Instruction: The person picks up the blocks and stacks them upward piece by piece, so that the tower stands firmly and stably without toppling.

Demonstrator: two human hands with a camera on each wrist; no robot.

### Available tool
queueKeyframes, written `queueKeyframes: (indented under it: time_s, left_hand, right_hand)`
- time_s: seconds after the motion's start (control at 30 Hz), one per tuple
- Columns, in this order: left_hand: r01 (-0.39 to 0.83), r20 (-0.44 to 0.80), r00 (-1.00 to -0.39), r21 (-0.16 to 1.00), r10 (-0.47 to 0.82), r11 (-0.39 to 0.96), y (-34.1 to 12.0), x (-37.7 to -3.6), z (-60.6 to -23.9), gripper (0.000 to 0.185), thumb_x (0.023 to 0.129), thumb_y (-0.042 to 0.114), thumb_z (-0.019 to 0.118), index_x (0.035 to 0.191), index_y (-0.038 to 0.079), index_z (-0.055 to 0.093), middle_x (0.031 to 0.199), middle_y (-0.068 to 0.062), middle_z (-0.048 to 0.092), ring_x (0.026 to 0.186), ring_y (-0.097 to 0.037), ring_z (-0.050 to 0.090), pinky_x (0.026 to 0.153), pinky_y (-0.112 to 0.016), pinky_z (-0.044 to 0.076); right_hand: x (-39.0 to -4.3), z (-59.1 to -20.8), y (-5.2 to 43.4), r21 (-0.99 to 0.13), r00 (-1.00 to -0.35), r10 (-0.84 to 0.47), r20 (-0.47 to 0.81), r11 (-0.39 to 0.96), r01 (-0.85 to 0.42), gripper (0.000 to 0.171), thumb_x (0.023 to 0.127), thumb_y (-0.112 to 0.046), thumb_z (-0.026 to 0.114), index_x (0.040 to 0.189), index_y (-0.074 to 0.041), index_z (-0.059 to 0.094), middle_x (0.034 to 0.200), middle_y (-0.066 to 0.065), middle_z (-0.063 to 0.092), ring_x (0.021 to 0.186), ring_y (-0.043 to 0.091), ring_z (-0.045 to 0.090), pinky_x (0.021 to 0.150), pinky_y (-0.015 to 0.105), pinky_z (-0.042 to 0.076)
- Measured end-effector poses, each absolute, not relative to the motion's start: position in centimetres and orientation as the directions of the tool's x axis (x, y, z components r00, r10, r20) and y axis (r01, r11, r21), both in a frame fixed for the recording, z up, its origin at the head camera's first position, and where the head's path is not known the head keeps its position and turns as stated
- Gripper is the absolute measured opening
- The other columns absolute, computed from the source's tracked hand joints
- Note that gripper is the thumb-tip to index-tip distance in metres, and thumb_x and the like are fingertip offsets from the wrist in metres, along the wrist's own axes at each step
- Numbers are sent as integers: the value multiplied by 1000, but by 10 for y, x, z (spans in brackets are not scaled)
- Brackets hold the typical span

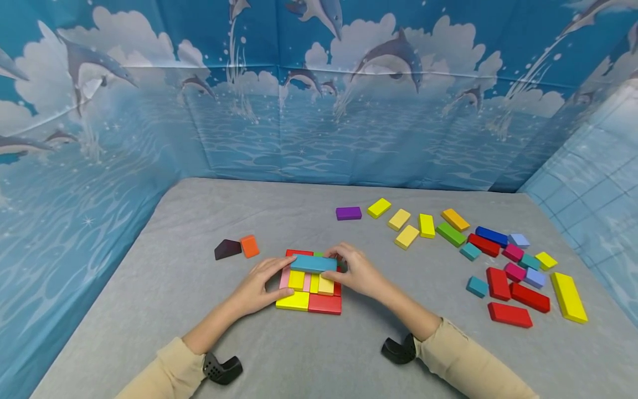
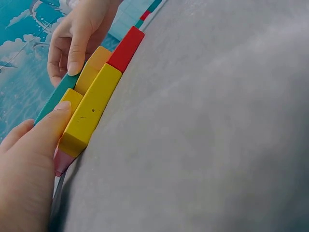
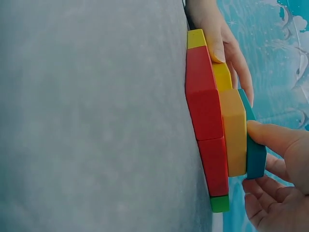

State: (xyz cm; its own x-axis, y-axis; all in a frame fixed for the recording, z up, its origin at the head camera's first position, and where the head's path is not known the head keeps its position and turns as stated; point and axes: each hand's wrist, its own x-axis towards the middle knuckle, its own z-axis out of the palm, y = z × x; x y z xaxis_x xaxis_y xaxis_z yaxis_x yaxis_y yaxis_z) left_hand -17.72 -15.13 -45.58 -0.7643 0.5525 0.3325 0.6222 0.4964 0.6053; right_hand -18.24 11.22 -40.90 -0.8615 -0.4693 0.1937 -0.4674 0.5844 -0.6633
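Note:
A long teal block [image 1: 313, 264] lies across the top of a low layered stack of wooden blocks at the table's middle. My right hand [image 1: 363, 272] pinches its right end between thumb and fingers. My left hand [image 1: 255, 289] has its fingers at the teal block's left end, while its thumb [image 2: 57, 116] rests on a small yellow block [image 2: 72, 99]. Beside that yellow block, a pale orange block [image 3: 233, 130] sits under the teal one. The bottom layer shows a yellow block [image 1: 293, 301] and a red block [image 1: 325, 304] along the front, with pink and green pieces partly covered.
To the left of the stack lie a dark block [image 1: 227, 249] and an orange block [image 1: 250, 246]. Behind it to the right is a purple block [image 1: 348, 213]. Several coloured blocks spread over the table's right side, including a large yellow block [image 1: 569, 297]. A dolphin-print curtain [image 1: 319, 138] surrounds the table.

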Motion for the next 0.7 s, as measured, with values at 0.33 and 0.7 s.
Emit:
queueKeyframes:
  time_s: [0.33, 0.7]
  left_hand:
    - [616, 319, -767, 612, 557, 496, -151, -177, -456, 65, 81, 37, 67, 139, 26, 40, 139, 2, 43, 124, -21, 39, 100, -51, 31]
    - [623, 337, -764, 605, 549, 496, -151, -177, -455, 65, 80, 38, 68, 138, 26, 40, 138, 1, 44, 123, -21, 40, 98, -51, 32]
  right_hand:
    - [-170, -405, 119, -628, -859, -503, 97, 639, -444, 72, 69, -38, 78, 125, -5, 49, 117, 5, 53, 98, 16, 50, 83, 34, 49]
    - [-165, -403, 115, -582, -866, -496, 57, 688, -433, 73, 69, -33, 79, 127, -4, 45, 120, 7, 51, 103, 18, 49, 86, 35, 48]
